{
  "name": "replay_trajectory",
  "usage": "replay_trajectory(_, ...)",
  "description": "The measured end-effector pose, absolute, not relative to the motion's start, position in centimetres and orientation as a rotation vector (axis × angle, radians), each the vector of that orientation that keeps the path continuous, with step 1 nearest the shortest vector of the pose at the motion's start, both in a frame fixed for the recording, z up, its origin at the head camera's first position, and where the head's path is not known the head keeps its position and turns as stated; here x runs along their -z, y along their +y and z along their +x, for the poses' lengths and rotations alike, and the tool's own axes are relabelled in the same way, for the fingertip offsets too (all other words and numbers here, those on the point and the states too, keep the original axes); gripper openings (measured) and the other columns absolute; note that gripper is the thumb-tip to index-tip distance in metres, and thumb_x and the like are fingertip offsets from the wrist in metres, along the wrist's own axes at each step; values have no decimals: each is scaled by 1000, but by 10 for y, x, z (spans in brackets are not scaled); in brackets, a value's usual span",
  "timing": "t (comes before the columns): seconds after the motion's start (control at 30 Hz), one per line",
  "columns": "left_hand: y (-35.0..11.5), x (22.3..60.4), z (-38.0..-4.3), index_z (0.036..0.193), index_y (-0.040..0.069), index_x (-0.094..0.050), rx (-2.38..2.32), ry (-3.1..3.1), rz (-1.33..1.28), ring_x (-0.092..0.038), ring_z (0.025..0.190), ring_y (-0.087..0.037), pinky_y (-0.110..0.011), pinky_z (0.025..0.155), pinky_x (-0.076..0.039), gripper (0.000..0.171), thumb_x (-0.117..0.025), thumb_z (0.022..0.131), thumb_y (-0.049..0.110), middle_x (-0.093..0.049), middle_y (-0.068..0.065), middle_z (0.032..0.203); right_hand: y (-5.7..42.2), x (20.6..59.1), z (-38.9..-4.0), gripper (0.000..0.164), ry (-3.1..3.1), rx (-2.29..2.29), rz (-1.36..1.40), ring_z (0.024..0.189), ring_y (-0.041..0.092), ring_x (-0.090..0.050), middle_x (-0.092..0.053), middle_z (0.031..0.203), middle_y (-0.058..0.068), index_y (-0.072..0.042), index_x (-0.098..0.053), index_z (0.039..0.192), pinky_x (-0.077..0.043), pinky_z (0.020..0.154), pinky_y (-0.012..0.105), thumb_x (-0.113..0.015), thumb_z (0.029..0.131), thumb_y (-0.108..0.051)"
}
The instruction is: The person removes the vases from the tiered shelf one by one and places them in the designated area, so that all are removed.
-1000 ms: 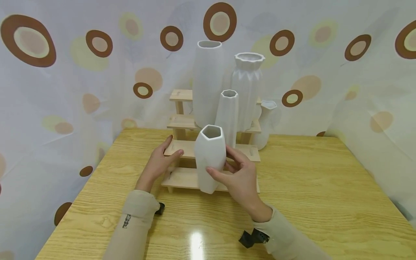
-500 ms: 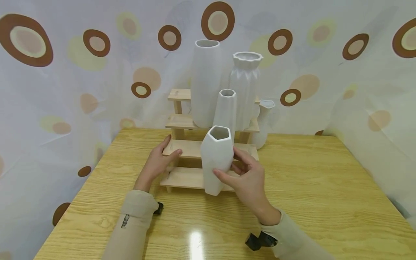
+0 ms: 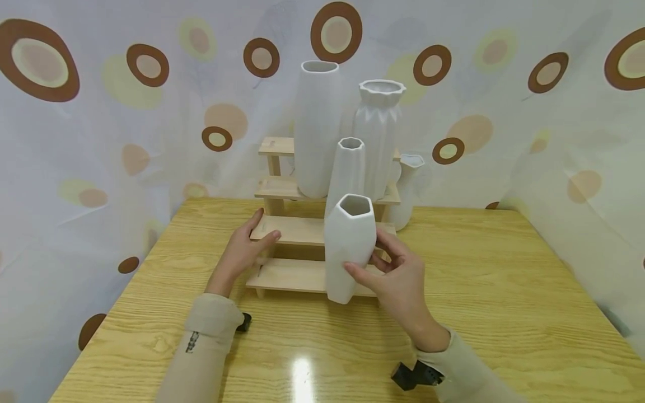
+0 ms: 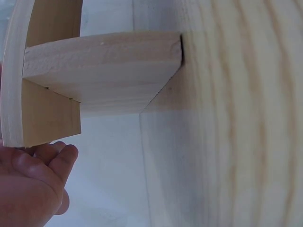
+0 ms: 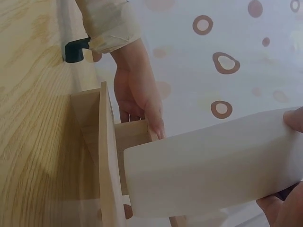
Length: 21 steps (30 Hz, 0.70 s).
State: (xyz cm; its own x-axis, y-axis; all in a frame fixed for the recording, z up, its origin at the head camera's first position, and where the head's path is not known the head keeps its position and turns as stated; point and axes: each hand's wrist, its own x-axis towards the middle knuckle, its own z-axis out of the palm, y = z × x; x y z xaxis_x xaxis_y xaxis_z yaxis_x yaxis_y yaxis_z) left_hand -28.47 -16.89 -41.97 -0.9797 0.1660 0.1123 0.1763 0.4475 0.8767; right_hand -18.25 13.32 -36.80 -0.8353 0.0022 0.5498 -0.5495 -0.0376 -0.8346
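My right hand (image 3: 403,282) grips a white faceted vase (image 3: 349,243) from its right side, thumb in front, fingers behind. The vase has a five-sided mouth and leans slightly. Its base overlaps the lowest step of a pale wooden stepped shelf (image 3: 289,274); in the right wrist view, the base of the vase (image 5: 208,165) is close over a board. At the shelf's left end, my left hand (image 3: 241,256) holds the second step from the bottom, thumb on top. The fingers (image 4: 64,163) curl at the board's edge in the left wrist view.
A tall smooth vase (image 3: 318,129), a pleated vase (image 3: 378,140) and a slim ribbed vase (image 3: 346,173) stand on the higher steps. Behind the shelf's right side is another white vase (image 3: 403,196). A patterned curtain (image 3: 166,129) closes off the wooden table (image 3: 478,291).
My right hand has moved the faceted vase to the right along the front of the shelf. The left hand keeps its hold on the step.
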Motion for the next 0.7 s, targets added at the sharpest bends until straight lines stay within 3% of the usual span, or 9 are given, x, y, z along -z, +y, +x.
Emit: replay_trajectory(0.7,-168,421,-286,159,16,-18,1616,-2662,-316,-13,149,-25,-49,118,-17,88,-62,93,55,-17,-2,162,172,362,-175,58,-1875,-1851,472,110,27,-64,-65,119,18,3,-66,125,-53,88,34,-83,71,13)
